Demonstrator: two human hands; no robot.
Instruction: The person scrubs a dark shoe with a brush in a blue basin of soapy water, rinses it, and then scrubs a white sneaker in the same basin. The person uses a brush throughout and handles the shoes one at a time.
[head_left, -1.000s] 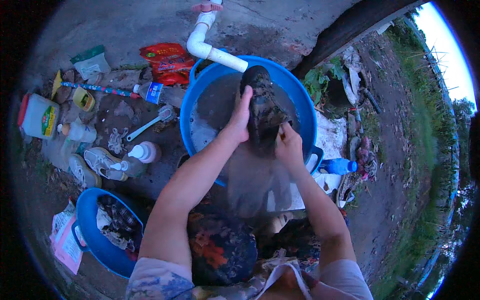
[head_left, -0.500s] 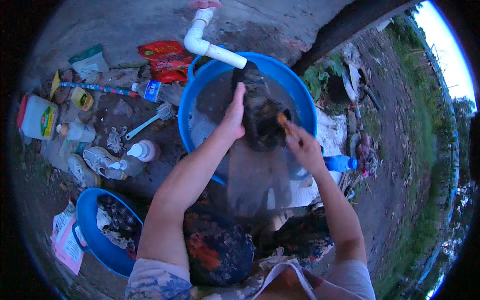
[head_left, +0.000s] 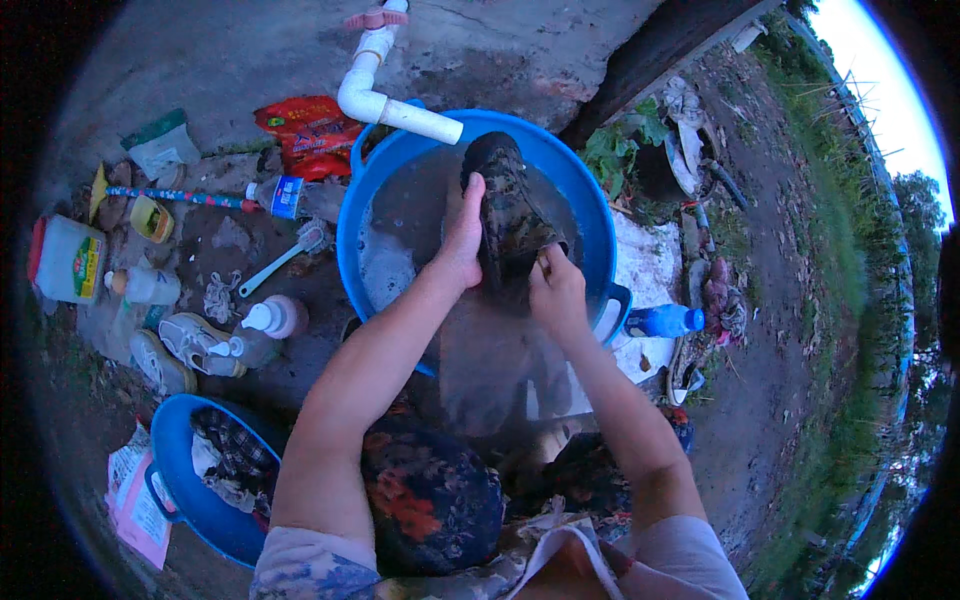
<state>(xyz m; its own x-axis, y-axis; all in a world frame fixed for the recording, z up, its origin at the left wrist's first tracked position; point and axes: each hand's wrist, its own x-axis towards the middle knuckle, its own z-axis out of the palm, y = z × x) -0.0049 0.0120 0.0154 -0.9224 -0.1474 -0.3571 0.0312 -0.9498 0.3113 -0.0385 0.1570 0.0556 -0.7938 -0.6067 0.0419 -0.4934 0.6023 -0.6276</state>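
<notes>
A dark camouflage-patterned shoe [head_left: 515, 215] is tilted over a blue basin [head_left: 605, 225] of murky, sudsy water. My left hand [head_left: 464, 238] grips the shoe along its left side, thumb toward the toe. At the shoe's lower right, by its opening, my right hand [head_left: 557, 290] is closed round a small brown brush, now almost wholly hidden by the fingers. A wet board [head_left: 490, 350], pale and sloping, runs from the basin toward my knees.
A white pipe [head_left: 425, 122] with a tap reaches over the basin's far rim. Leftward are a light-blue-handled brush [head_left: 270, 268], pale shoes [head_left: 195, 340], pump bottles [head_left: 278, 316] and a smaller blue tub [head_left: 190, 480] of clothes. A blue bottle [head_left: 662, 321] lies right of the basin.
My right hand has moved left and in against the shoe's opening, and the brown brush is now mostly covered. The shoe stands more upright in my left hand. The whole view has shifted slightly.
</notes>
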